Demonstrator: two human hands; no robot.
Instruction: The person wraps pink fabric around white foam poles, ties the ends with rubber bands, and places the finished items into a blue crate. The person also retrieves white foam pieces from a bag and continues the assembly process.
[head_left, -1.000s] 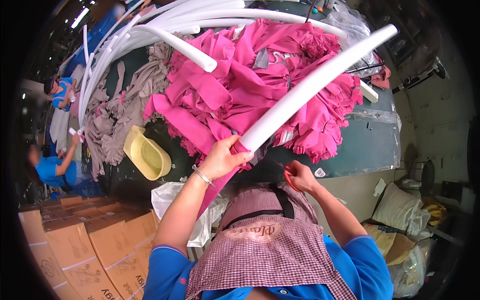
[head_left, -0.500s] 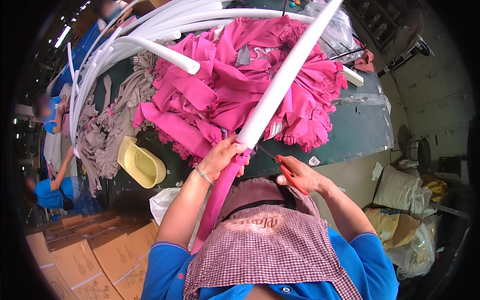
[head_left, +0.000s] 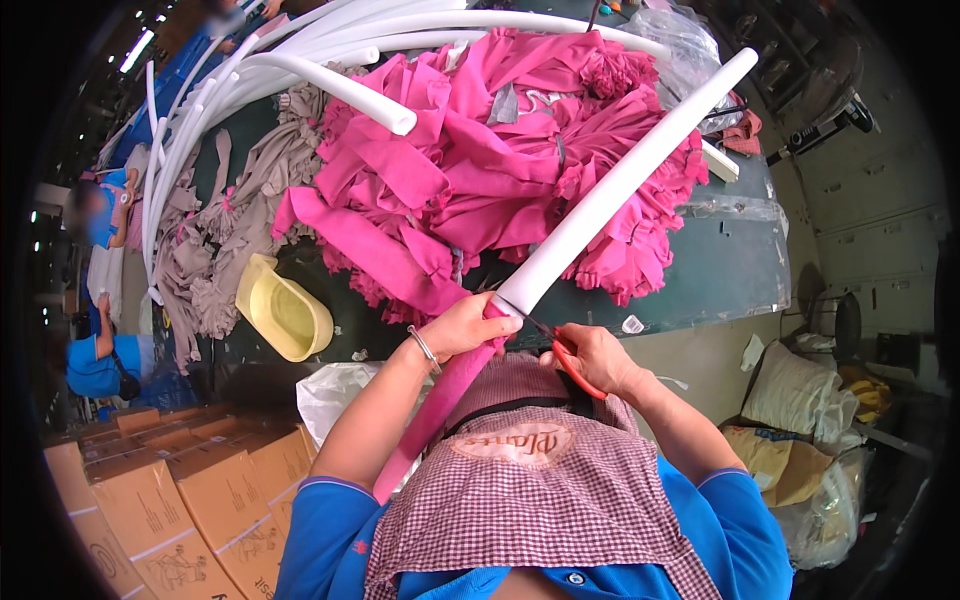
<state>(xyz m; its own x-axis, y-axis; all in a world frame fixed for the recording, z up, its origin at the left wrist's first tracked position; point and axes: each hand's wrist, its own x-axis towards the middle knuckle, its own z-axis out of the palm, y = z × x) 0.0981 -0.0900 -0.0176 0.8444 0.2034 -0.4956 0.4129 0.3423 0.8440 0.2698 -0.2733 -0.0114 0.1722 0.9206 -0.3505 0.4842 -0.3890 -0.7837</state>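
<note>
My left hand [head_left: 468,325] is closed round a white foam tube [head_left: 630,185] where a pink fabric sleeve [head_left: 435,415] meets it. The sleeve hangs from that grip down past my left forearm, and the tube slants up and away to the right. My right hand [head_left: 598,358] grips scissors with red handles [head_left: 574,368]. Their dark blades point at the tube just beside my left thumb; whether they touch it is hard to make out. Beyond the tube lies a big heap of pink fabric sleeves [head_left: 480,160].
On the dark green table [head_left: 735,265] are a yellow plastic scoop [head_left: 285,312], grey fabric pieces [head_left: 235,245] and more white foam tubes [head_left: 335,85]. Cardboard boxes [head_left: 160,515] stand at lower left, sacks [head_left: 800,390] at right. Co-workers in blue [head_left: 95,372] are at far left.
The white tube has swung down to the right, and its far end now shows within the picture. Both hands have shifted slightly, with the scissors still by the tube.
</note>
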